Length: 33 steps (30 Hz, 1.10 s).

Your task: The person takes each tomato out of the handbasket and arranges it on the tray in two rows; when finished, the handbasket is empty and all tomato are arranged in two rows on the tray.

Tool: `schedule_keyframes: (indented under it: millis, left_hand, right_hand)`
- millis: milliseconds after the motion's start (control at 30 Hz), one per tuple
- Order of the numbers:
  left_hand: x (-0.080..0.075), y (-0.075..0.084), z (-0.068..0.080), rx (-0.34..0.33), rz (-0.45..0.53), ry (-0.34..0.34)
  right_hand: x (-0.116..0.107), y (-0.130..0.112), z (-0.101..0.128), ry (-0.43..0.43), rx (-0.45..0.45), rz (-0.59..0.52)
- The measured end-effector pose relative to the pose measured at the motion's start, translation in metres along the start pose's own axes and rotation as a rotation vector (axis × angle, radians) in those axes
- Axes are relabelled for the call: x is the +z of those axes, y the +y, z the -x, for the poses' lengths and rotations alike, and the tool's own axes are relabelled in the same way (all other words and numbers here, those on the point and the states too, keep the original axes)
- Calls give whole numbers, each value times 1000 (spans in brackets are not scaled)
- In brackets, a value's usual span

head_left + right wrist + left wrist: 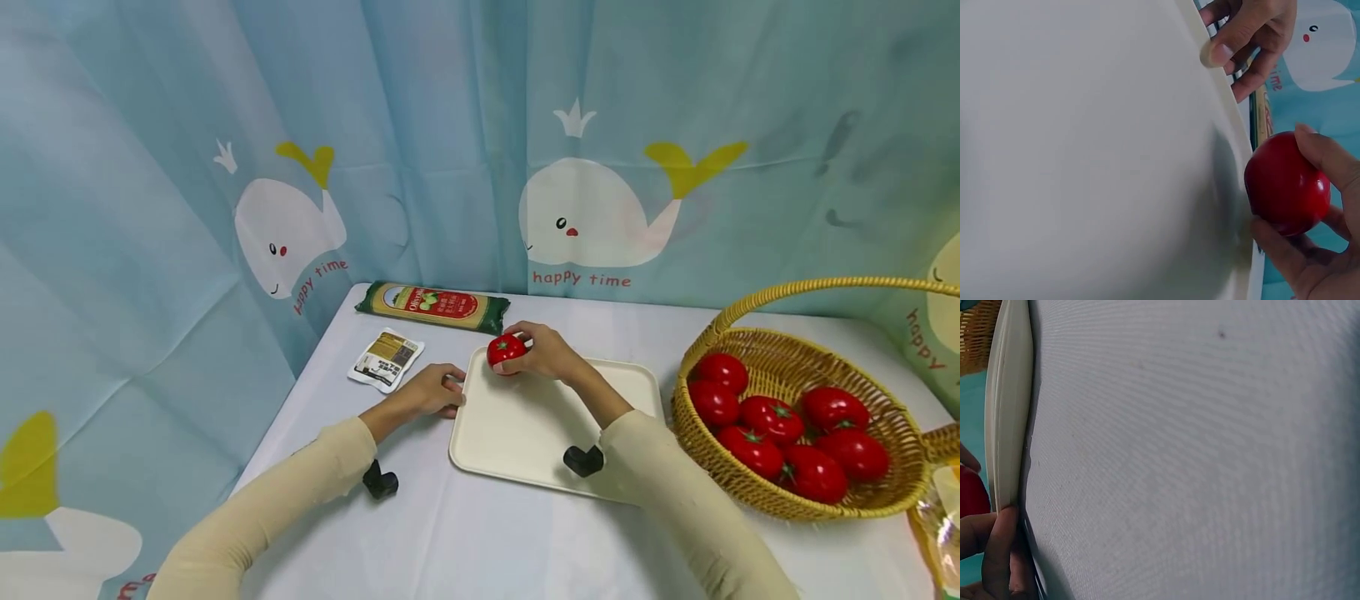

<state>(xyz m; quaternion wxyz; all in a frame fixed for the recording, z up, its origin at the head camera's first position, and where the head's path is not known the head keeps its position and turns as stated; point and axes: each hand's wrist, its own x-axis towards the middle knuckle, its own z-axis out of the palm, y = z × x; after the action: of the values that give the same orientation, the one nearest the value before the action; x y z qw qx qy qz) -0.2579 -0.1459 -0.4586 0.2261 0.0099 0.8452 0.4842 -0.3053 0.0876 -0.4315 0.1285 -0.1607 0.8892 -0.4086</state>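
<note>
Right hand (551, 354) grips a glossy red tomato (506, 351) over the far corner of the cream plastic tray (525, 433) — lower gently, well inside the rim. Left hand (431, 390) pinches the tray's edge — keep steadying.

A staged tabletop set, kitchen-like; a white-clothed table (465, 533) backed by a whale-print curtain (585, 217); far left a pasta packet (432, 307); right a wicker basket (787, 367) of tomatoes (772, 417); a cream tray (525, 433) in the middle.
</note>
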Motion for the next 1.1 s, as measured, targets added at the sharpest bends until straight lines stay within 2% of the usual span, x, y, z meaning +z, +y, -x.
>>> schedule_keyframes:
  millis: [433, 667, 833, 1100]
  left_hand:
    - [0, 1, 1, -11, 10, -7]
    - [0, 2, 0, -13, 5, -8]
    - [0, 2, 0, -18, 10, -6]
    - [0, 1, -1, -16, 10, -5]
  right_hand:
    - [18, -1, -16, 36, 60, 18]
    - [23, -6, -17, 47, 84, 34]
    - [24, -8, -16, 73, 61, 39]
    - [26, -7, -14, 69, 28, 21]
